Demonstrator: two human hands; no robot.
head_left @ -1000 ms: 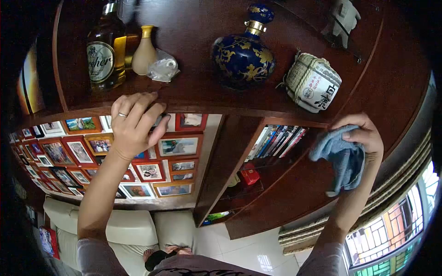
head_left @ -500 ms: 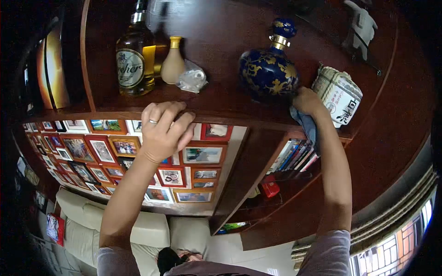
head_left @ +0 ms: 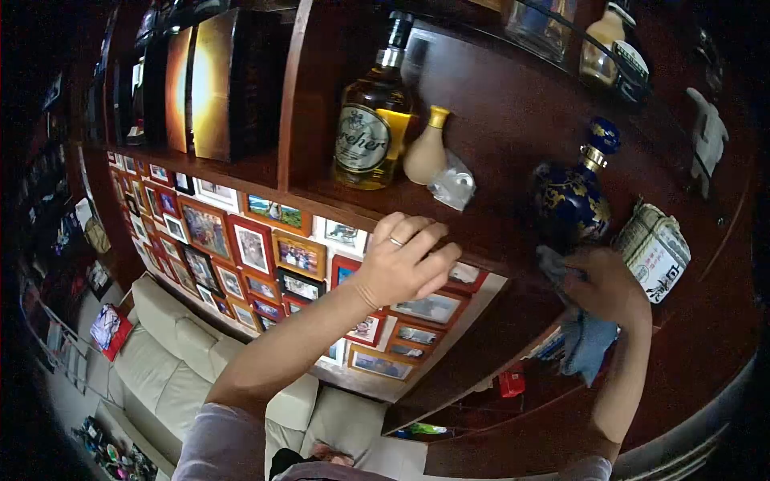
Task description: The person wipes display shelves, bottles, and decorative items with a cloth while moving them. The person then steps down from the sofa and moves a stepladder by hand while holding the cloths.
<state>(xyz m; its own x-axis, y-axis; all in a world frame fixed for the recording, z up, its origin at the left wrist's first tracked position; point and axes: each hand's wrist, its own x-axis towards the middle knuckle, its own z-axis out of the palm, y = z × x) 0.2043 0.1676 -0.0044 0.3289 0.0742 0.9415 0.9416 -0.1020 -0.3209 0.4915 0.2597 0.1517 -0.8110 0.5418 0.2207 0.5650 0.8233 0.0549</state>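
Observation:
My left hand, a ring on one finger, has its fingers curled over the front edge of the wooden shelf. In my right hand is a blue-grey cloth, part of it bunched by the fingertips at the shelf's front and the rest hanging below. Just behind that hand stands a dark blue bottle with gold patterns. A white boxy package bound with cord sits to its right. Above my left hand are a liquor bottle, a small beige vase-shaped bottle and a clear plastic-wrapped item.
Higher up is another shelf with a glass container and a jar. A white figure stands at the far right. Framed photos cover the wall below, above a cream sofa. A red box lies on a lower shelf.
The view has swung left, so the shelf items appear farther right. My right hand has come from beside the blue bottle's base toward the shelf's front, showing more cloth. My left hand keeps its hold.

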